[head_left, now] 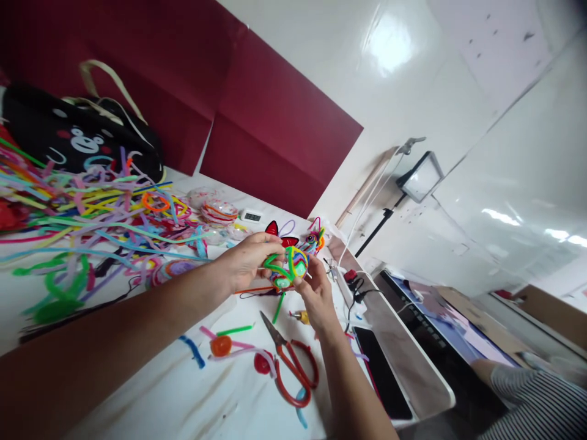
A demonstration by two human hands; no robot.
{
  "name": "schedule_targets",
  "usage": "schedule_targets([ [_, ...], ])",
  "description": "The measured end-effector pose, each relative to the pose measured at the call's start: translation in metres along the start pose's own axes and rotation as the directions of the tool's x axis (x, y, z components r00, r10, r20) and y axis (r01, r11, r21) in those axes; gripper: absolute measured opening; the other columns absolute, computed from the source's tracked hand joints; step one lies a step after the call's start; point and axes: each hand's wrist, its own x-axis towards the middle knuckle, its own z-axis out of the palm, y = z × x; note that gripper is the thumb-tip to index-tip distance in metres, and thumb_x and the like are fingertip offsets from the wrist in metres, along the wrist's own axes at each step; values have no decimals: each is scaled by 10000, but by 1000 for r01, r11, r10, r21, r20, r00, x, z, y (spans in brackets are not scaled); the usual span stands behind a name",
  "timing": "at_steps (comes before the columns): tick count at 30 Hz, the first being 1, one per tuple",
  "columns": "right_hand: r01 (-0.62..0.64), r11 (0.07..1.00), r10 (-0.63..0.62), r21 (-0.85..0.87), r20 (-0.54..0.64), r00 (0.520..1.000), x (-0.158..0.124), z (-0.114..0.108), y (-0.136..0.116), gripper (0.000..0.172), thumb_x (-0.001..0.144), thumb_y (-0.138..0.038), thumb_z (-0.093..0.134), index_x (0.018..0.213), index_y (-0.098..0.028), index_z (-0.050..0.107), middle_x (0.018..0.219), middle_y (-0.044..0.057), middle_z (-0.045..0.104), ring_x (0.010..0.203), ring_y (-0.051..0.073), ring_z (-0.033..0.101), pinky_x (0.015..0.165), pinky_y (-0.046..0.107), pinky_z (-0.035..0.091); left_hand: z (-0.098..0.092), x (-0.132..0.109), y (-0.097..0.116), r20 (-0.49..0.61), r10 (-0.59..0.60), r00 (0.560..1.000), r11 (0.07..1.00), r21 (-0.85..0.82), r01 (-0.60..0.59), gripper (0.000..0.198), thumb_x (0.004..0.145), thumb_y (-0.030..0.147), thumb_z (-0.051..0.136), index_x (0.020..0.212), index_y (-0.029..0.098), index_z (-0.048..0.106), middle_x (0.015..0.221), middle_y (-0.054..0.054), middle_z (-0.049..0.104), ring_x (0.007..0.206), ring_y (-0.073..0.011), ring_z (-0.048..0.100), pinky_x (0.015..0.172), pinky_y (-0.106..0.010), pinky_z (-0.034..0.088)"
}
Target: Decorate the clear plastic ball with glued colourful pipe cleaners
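A small pipe-cleaner craft (288, 267) is held up over the white table between both hands. It has bright green loops and coiled bands of blue, red and yellow. My left hand (254, 260) pinches its left side, fingers closed. On its right edge, my right hand (316, 290) grips with thumb and fingers. Just behind it are red pointed shapes with black edges (288, 241) and another multicoloured pipe-cleaner piece (314, 240). Below the hands lie orange-handled scissors (293, 366), partly open, and a short green pipe cleaner (279, 307).
Many loose pipe cleaners (105, 214) are heaped at left before a black bag (82, 134). A small digital timer (251, 216) stands at the back. A black-screened phone or tablet (383, 373) lies at the right edge. Someone's striped sleeve (541, 400) shows at lower right.
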Motion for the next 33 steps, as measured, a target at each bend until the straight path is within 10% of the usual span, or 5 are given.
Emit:
schedule_targets([
  [33, 28, 994, -14, 104, -136, 991, -14, 12, 24, 455, 774, -383, 740, 1168, -245, 561, 1141, 49, 629, 989, 204, 624, 856, 336, 540, 2, 6, -9, 9, 9, 1000, 998, 62, -10, 238, 668, 86, 662, 870, 179, 578, 660, 22, 567, 504, -93, 531, 402, -170, 341],
])
